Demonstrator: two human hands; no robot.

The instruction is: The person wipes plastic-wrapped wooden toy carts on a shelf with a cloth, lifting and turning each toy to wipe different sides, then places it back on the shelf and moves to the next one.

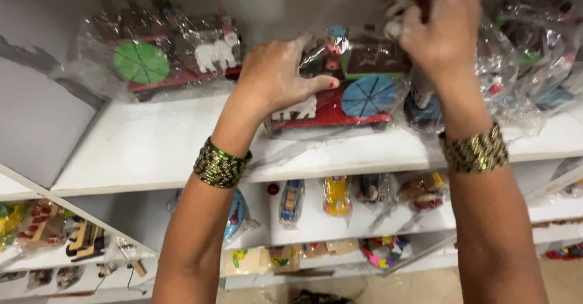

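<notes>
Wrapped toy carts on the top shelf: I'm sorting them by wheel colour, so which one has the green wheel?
The wrapped cart at the far left, apart from both hands. Its round wheel is green; the cart under the left hand has a blue wheel.

Top shelf (152, 152): wrapped toy cart (340, 91) in the middle, second wrapped cart (164, 49) to its left
Shelf below (316, 225): small toy cars (337, 196) in a row

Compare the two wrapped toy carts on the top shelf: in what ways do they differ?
The left cart has a green wheel; the middle cart has a blue wheel. The left cart stands untouched, while the left hand rests on the middle cart. The right hand grips plastic wrap above it. Both carts are red, carry a white animal figure, sit in clear plastic and share the shelf.
</notes>
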